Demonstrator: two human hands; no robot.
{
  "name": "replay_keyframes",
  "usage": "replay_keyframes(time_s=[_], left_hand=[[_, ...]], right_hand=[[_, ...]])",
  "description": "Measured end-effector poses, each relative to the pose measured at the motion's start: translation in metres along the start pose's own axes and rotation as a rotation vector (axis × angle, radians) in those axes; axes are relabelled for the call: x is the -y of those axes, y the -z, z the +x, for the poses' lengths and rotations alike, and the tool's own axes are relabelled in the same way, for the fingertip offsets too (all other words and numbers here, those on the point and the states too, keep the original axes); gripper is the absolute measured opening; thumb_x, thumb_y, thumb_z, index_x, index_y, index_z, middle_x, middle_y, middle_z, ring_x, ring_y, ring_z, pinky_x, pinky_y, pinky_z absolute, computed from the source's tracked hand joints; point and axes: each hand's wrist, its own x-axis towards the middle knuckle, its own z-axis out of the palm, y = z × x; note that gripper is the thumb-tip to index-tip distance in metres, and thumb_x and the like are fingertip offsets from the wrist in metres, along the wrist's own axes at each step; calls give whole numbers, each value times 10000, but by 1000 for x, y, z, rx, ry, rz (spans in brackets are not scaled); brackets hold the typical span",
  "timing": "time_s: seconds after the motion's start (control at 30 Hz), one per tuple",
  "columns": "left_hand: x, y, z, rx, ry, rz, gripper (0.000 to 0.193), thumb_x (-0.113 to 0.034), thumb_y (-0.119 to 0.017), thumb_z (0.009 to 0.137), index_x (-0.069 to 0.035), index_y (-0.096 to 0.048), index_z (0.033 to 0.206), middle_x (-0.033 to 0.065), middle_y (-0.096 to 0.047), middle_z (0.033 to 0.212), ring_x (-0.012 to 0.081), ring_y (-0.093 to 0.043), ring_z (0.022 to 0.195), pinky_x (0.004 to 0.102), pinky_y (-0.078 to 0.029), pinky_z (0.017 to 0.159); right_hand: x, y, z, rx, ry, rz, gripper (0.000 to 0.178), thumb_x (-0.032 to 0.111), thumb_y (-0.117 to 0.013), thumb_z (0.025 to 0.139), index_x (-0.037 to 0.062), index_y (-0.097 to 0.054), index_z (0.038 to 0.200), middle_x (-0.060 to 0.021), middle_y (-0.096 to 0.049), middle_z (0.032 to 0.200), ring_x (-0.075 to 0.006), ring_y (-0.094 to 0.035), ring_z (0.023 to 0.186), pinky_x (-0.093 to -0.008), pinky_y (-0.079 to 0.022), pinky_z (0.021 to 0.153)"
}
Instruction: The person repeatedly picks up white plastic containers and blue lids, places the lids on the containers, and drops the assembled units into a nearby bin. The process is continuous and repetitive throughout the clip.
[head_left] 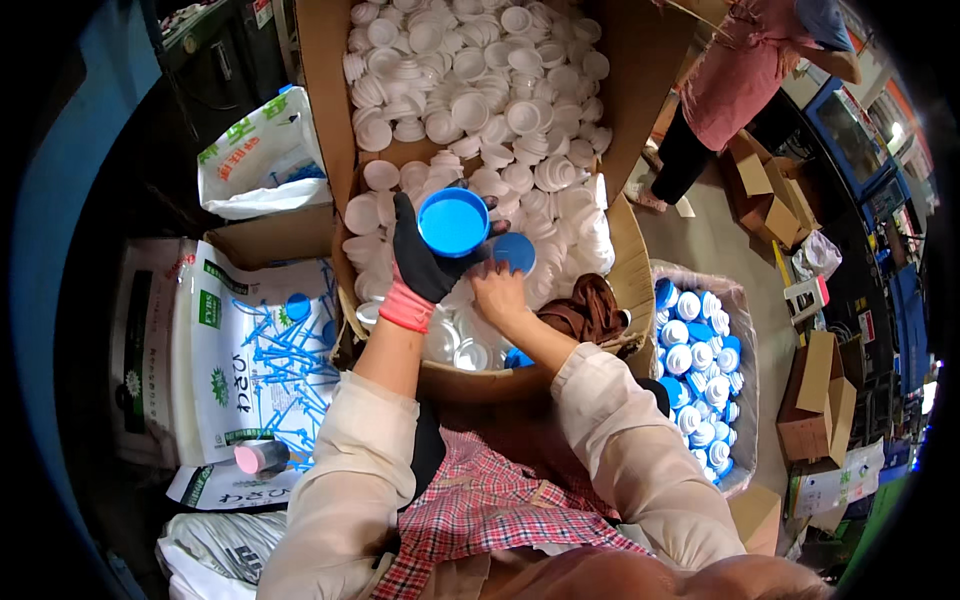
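My left hand, in a black glove with a pink cuff, is closed around a round blue cap. The cap's hollow side faces up. My bare right hand is just beside it, its fingers at the near edge of a second blue cap, whose flat face shows. Its fingertips are partly hidden, but they appear to grip that cap. Both hands are over a cardboard box with many white stepped plastic pieces heaped inside and behind them.
At the right stands a lined bin of joined blue-and-white caps. Thin blue plastic scraps lie on a printed white sack at the left. A brown cloth rests on the box's right corner. A person stands at the far right.
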Motion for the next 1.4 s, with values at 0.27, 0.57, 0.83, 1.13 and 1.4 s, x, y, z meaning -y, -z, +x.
replay_keyframes(time_s=[0.27, 0.57, 0.83, 1.13, 1.4], left_hand=[[-1, -12, -3, 42, 40, 0, 832, -700, -390, 888, -103, -314, 1463, 285, -445, 1363, 516, -520, 1148, 562, -547, 809], [37, -11, 0, 20, 109, 11, 749, -651, -373, 924, -140, -291, 1465, 295, -427, 1371, 536, -490, 1176, 577, -557, 790], [62, -18, 3, -39, 138, 113, 742, -616, -386, 939, -124, -261, 1482, 280, -397, 1411, 474, -517, 1181, 535, -573, 773], [78, -7, -3, -46, -121, 1227, 730, -432, -667, 867, 1, -383, 1382, 157, -499, 1368, 263, -576, 1151, 383, -449, 1006], [84, -5, -6, 19, -14, 555, 603, -448, -423, 999, -46, -332, 1439, 166, -485, 1366, 266, -524, 1219, 401, -416, 1054]], right_hand=[[-58, 80, -14, -9, -77, 1075, 437, 266, -700, 800, 89, -539, 1165, -118, -567, 1179, -256, -571, 1043, -405, -483, 827], [-97, 131, -63, -66, -89, 2424, 685, 117, -614, 805, 111, -352, 1438, -105, -444, 1397, -271, -479, 1264, -440, -428, 1035], [-115, 133, -79, 48, -271, 2144, 623, 63, -659, 819, 64, -421, 1394, -92, -510, 1274, -232, -563, 1102, -360, -526, 862], [-95, 135, -85, -65, -13, 1724, 762, 66, -743, 805, 102, -348, 1456, -72, -427, 1378, -178, -543, 1104, -326, -524, 832], [-85, 166, -84, -561, 99, 963, 647, 96, -771, 700, 46, -502, 1287, -142, -509, 1196, -267, -563, 1060, -345, -477, 899]])
